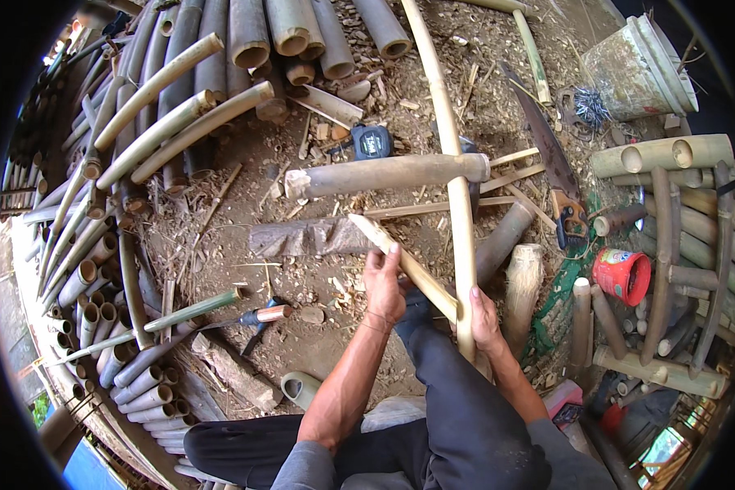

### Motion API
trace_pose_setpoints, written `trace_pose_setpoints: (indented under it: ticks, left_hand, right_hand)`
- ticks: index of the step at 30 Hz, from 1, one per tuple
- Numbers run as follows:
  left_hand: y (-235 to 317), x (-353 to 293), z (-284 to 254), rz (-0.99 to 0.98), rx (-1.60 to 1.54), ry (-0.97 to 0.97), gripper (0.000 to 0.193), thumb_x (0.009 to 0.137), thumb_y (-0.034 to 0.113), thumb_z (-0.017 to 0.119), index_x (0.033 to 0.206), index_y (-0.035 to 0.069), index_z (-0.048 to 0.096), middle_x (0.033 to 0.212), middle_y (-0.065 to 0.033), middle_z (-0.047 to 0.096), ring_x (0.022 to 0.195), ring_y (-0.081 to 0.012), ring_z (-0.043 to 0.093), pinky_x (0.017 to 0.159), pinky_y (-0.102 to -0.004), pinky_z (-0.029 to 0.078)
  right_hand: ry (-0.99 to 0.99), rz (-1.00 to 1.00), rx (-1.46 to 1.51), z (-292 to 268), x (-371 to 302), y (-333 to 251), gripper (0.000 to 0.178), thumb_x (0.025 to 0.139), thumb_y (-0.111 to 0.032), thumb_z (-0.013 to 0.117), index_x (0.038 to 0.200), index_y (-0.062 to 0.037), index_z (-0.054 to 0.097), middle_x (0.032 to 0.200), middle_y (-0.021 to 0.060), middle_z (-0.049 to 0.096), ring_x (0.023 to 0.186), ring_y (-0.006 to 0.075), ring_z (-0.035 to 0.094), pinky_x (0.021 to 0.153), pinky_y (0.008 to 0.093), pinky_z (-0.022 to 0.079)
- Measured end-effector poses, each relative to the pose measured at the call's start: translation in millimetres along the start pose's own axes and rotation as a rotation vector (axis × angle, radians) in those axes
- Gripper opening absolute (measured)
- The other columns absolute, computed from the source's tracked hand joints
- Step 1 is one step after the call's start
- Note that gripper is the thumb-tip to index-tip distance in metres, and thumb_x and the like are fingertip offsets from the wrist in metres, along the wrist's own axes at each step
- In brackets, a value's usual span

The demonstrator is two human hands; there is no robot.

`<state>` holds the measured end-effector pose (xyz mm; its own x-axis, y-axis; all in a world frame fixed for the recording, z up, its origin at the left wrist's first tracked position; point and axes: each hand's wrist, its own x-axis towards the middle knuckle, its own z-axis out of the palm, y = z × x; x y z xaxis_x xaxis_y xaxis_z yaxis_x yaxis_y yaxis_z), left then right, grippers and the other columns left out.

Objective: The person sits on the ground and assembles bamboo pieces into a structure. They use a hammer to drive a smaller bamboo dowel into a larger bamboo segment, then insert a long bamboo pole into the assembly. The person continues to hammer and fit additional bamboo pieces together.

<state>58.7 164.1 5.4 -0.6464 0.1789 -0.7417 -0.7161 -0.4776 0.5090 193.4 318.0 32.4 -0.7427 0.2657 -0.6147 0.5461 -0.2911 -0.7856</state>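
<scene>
My left hand [383, 287] grips a short, pale bamboo piece [420, 278] with a slanted upper end. Its lower end meets a long, pale bamboo pole [461, 233], whose near end my right hand [485, 321] holds by my knee. The pole runs away from me and passes over a thick bamboo section [384, 175] lying crosswise on the ground. Just beyond my left hand is a notched wooden block [310, 237]. My fingers are partly hidden behind the pieces they hold.
Bamboo tubes [290, 37] are stacked at the far left. A tape measure [372, 142] lies beyond the crosswise section. To the right are a handsaw [551, 151], a red tub [622, 276] and a dirty white bucket [633, 69]. An orange-handled tool [273, 314] lies left of my arm.
</scene>
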Motion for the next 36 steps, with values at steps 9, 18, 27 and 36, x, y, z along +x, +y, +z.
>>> trace_pose_setpoints:
  ticks: [9,18,27,36]
  left_hand:
    - [4,12,12,0.152,0.120,-0.022,0.027,0.097,0.023,0.065,0.115,0.011,0.048,0.100,-0.0047,0.064,0.090,-0.0182,0.069,0.061,-0.0326,0.061]
    - [10,7,21,0.197,0.119,-0.047,0.040,0.092,0.025,0.072,0.117,0.005,0.049,0.100,-0.0057,0.063,0.083,-0.0130,0.063,0.059,-0.0292,0.058]
    - [30,-9,44,0.466,0.087,-0.146,0.040,0.090,0.017,0.076,0.116,0.003,0.050,0.099,-0.0044,0.062,0.089,-0.0099,0.059,0.078,-0.0256,0.051]
    - [38,-11,59,0.584,0.154,-0.132,0.041,0.090,0.015,0.076,0.118,0.002,0.049,0.100,-0.0032,0.060,0.091,-0.0090,0.056,0.080,-0.0272,0.048]
  right_hand:
    - [-0.040,-0.017,0.165,-2,2,5,0.036,0.097,-0.035,0.062,0.110,-0.0018,0.052,0.071,0.0050,0.057,0.053,0.0132,0.057,0.050,0.0277,0.049]
    - [-0.098,0.017,0.008,1,3,-9,0.030,0.086,-0.015,0.073,0.103,0.0021,0.056,0.071,0.0047,0.059,0.052,0.0129,0.059,0.048,0.0275,0.049]
    - [-0.278,0.062,0.216,-17,0,1,0.047,0.088,-0.023,0.073,0.118,0.0060,0.051,0.070,0.0073,0.057,0.052,0.0171,0.057,0.049,0.0304,0.048]
    - [-0.235,0.107,0.256,-13,-1,-5,0.046,0.092,-0.027,0.069,0.118,0.0057,0.050,0.070,0.0082,0.056,0.054,0.0172,0.056,0.051,0.0313,0.048]
